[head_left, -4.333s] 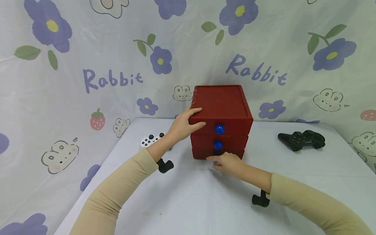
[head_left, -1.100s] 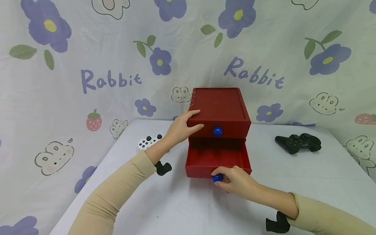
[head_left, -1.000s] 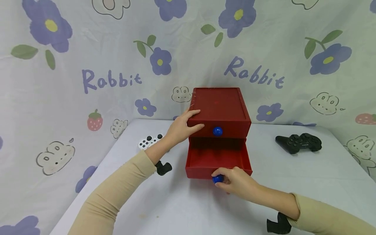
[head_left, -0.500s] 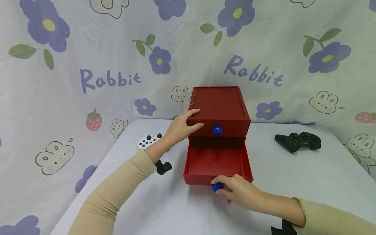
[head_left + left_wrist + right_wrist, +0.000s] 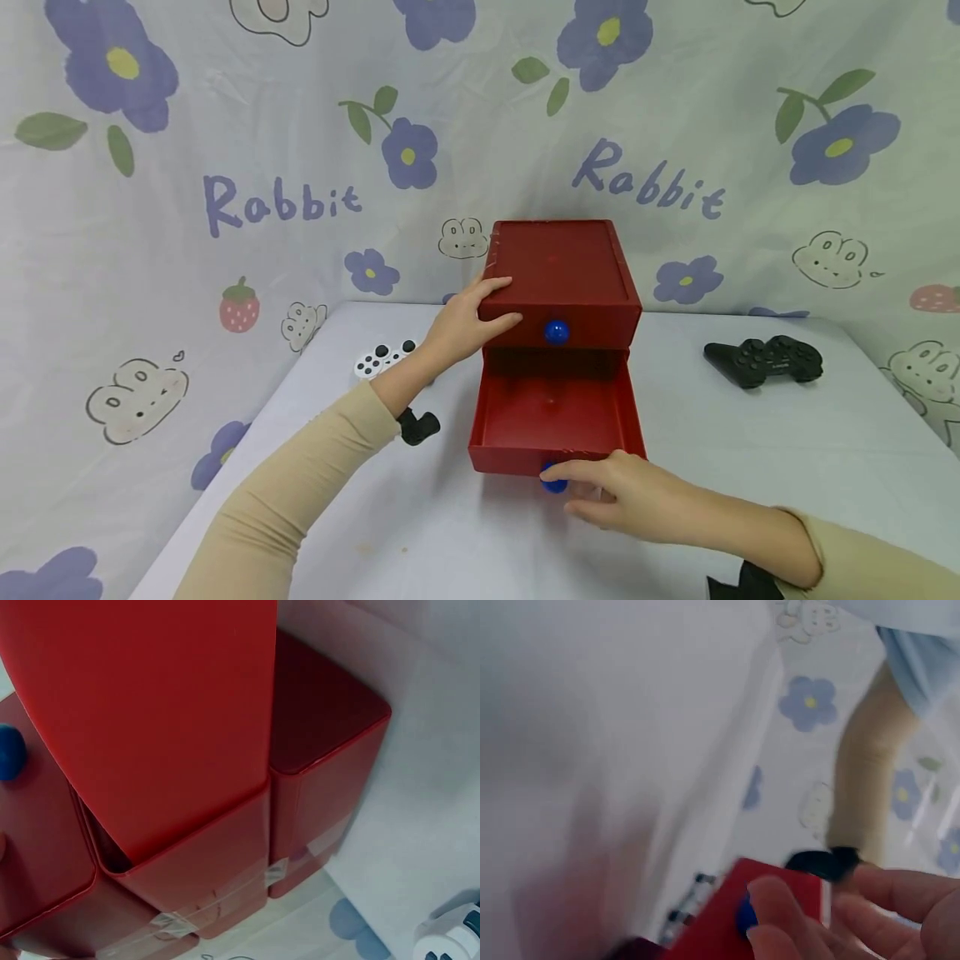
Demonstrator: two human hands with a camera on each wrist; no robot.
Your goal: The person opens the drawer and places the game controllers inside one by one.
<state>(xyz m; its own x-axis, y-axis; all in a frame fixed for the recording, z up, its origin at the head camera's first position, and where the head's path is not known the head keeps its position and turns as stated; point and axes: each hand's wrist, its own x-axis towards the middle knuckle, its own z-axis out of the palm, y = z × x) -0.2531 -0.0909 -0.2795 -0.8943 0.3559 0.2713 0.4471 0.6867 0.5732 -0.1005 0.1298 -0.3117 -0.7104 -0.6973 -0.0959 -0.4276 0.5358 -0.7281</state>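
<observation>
A red three-drawer box [image 5: 558, 262] stands at the back of the table, its middle drawer [image 5: 517, 417] pulled far out. Nothing is seen inside that drawer in the head view; its side [image 5: 165, 712] fills much of the left wrist view. My left hand [image 5: 459, 329] rests on the box's upper left front corner, fingers on top and thumb against the top drawer's front. At the drawer's blue knob [image 5: 553, 482] is my right hand [image 5: 637, 496], its index finger extended over the knob and its thumb apart from it. The top drawer, with its own blue knob [image 5: 557, 332], is closed.
A white game controller [image 5: 378, 360] lies left of the box, partly behind my left forearm. A black game controller [image 5: 765, 361] lies to the right. Behind the white table hangs a flower-and-rabbit cloth [image 5: 285, 125].
The middle drawer has slid out toward me, drawn by its knob in my right hand. Since half a second ago that hand has loosened off the knob and shifted right. My left hand has stayed put.
</observation>
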